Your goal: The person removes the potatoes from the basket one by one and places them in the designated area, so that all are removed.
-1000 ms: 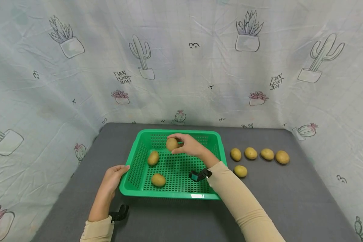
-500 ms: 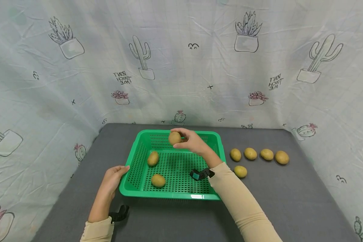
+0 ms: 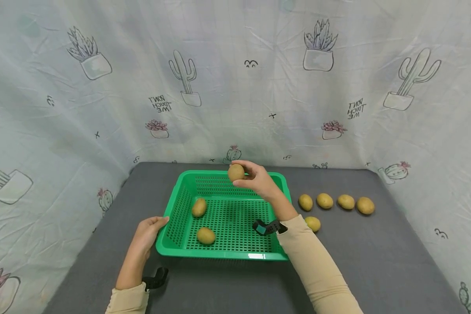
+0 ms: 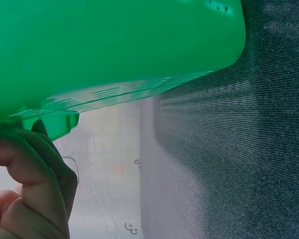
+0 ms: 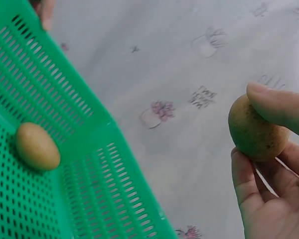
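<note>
My right hand point(image 3: 261, 183) pinches a potato point(image 3: 236, 173) between thumb and fingers, held up over the back part of a green plastic basket point(image 3: 220, 253). Dark specks mark the held potato's skin in the right wrist view. Inside the basket, a potato point(image 3: 199, 207) lies toward the left, and a second potato point(image 3: 206, 236) is nearer the front. My left hand point(image 3: 146, 235) grips the basket's left rim, thumb on top. From the left wrist view, its fingers point(image 4: 40, 184) curl below the rim.
On the grey tabletop point(image 3: 220, 288), right of the basket, several potatoes point(image 3: 346, 202) form a row. Another potato point(image 3: 313, 224) sits in front of them, partly behind the right sleeve. A cactus-print curtain point(image 3: 235, 87) hangs along the back and sides.
My right hand has carried the potato up, back and a little to the right, from over the basket's inside to near its back rim. The left hand stays on the rim.
</note>
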The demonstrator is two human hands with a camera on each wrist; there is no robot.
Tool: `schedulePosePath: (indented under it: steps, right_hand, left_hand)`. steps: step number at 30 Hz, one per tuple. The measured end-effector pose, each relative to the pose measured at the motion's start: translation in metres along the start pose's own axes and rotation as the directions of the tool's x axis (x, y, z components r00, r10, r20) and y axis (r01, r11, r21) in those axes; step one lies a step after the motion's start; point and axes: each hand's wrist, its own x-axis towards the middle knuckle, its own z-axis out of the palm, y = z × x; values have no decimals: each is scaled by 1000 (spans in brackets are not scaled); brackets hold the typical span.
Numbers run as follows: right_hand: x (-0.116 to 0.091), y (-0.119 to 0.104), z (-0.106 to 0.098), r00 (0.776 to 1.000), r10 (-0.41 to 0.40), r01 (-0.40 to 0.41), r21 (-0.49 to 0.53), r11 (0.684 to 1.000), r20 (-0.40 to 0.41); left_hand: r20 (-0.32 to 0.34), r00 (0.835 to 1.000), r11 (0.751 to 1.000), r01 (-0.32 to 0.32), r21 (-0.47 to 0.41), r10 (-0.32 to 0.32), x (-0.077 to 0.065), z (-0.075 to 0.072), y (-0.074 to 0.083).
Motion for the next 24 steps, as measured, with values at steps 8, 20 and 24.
schedulePosePath:
  steps: [8, 20, 24]
  right_hand:
    - [-13, -10, -14, 997, 12, -6, 80, 997, -74]
    - [-44, -30, -46, 967, 28, -26, 14, 1000, -253]
    - [-57, -33, -57, 967, 8, -15, -23, 1000, -255]
  left_hand:
    - [9, 1000, 1000, 8, -30, -7, 2, -1, -3]
    - [5, 1000, 1000, 0, -18, 0, 4, -2, -3]
    - [3, 1000, 1000, 5, -19, -5, 4, -3, -3]
